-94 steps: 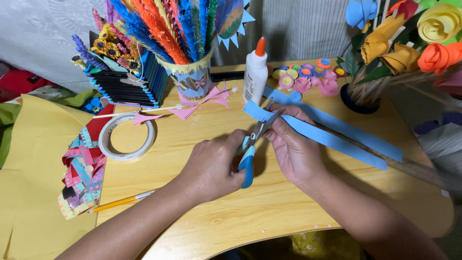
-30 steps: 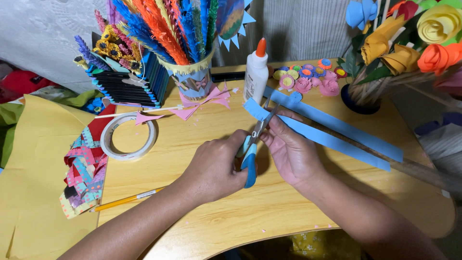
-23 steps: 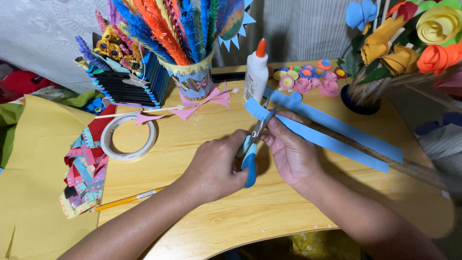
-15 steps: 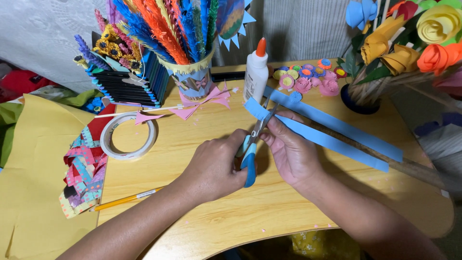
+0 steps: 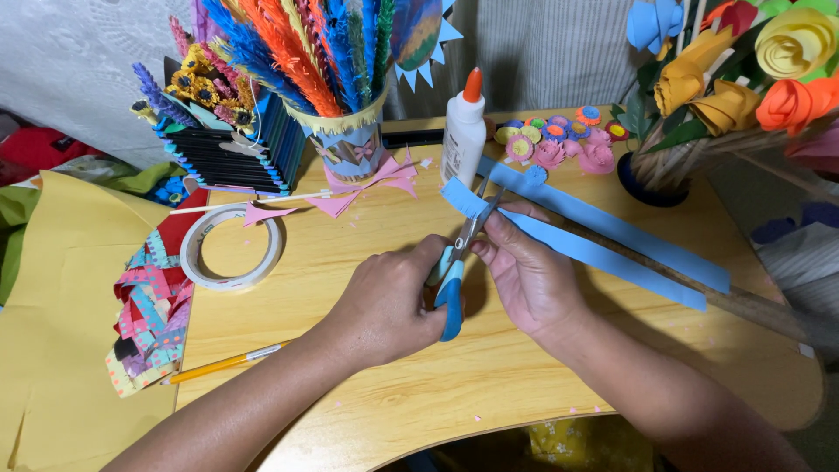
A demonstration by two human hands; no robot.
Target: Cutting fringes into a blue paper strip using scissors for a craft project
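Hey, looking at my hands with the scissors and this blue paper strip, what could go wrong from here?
The right hand pinches the blue paper strip right beside the blades of the scissors, so a fingertip could get nicked. The strip's long free end trails unsupported across the table; it may sag or twist and skew the cut. The glue bottle stands close behind the blades, and the left hand could knock it over.

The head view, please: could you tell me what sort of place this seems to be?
Probably a home paper-craft table: a glue bottle, a tape roll and paper flowers crowd the wooden table, while the left hand works scissors on a blue paper strip.
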